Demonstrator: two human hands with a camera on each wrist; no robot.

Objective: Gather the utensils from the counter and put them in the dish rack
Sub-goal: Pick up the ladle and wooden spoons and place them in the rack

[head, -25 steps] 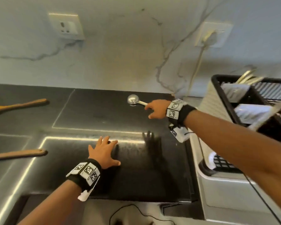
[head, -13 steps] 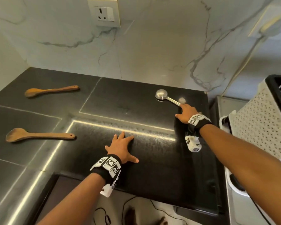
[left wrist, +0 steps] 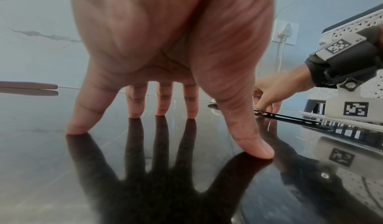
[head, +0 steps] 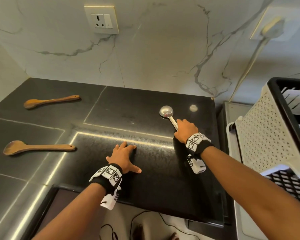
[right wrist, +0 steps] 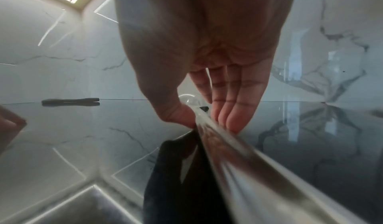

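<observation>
Far left of the grip: two wooden utensils flat on the black counter [head: 145,104], well apart from both hands. Rear wooden spoon [head: 50,101] near the backsplash, bowl to the left. Front wooden spoon [head: 36,147] closer to the counter edge, bowl also left, handle pointing toward the left hand.

Left hand [head: 123,157]: holds nothing. Fingers straight and spread, fingertips [left wrist: 134,114] and thumb planted on the glossy counter, palm arched off the surface in the left wrist view. Sits left of and nearer the person than the grip.

Grip: right hand [head: 185,133] pinches the handle of the steel ladle [head: 166,112]. Right wrist view shows the thumb on one side of the handle and the fingers [right wrist: 236,113] pressed together on the other, tips down at the counter. Ladle bowl lies just beyond the hand, toward the wall, resting on the counter; handle runs back under the palm toward the wrist. Cannot tell if the handle end is lifted off the surface.

Right of the grip: dish rack [head: 267,135], white lattice wall with black rim, stands off the counter's right edge, near the right forearm. Light-coloured items sit inside; too cropped to identify.

Wall behind: socket [head: 101,19] above left, plugged outlet [head: 270,25] above right.
</observation>
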